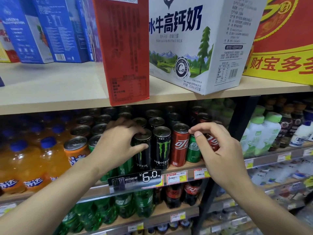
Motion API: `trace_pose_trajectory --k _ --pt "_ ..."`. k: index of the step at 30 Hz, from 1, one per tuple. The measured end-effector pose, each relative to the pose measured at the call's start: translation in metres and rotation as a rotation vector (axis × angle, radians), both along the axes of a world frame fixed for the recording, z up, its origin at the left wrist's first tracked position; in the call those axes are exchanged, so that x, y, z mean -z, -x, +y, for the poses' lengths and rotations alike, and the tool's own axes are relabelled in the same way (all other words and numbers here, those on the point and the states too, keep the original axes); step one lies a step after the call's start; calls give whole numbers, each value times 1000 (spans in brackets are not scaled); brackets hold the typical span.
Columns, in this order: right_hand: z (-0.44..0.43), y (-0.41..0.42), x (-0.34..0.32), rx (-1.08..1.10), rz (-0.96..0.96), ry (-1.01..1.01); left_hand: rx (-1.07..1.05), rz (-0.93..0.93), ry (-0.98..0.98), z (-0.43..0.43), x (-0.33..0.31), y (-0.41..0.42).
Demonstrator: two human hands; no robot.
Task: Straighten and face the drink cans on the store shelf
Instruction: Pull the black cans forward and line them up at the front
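Note:
Slim drink cans stand in rows on the middle shelf [186,167]. My left hand [116,146] grips the front black Monster can [143,156] at its top, fingers on the lid and thumb on its side. A second black Monster can [162,146] stands to its right with its logo facing out, then a red cola can [180,145]. My right hand [218,150] pinches the top rim of a green Sprite can [193,150]. Another red can [211,141] is partly hidden behind that hand. An orange Fanta can [76,150] and more cans stand to the left and behind.
Orange soda bottles [25,163] fill the shelf's left part. Cartons stand on the upper shelf [50,92], a red one [125,48] and a white milk box [194,44] overhanging its edge. Price tags [150,176] line the shelf front. Bottles stand below and on the right-hand rack [264,133].

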State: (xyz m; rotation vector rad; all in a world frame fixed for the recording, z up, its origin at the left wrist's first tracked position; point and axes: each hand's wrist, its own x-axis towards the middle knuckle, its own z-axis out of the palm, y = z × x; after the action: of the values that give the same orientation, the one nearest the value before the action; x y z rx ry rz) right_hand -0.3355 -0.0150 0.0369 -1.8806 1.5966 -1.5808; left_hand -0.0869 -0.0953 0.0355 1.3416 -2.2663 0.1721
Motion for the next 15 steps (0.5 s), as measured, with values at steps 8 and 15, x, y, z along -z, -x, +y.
trace_pose_trajectory --k 8,15 --pt "2 6 5 10 -2 -6 -85 -84 57 2 5 3" --pt "8 21 4 49 10 -26 -56 -158 136 6 12 9"
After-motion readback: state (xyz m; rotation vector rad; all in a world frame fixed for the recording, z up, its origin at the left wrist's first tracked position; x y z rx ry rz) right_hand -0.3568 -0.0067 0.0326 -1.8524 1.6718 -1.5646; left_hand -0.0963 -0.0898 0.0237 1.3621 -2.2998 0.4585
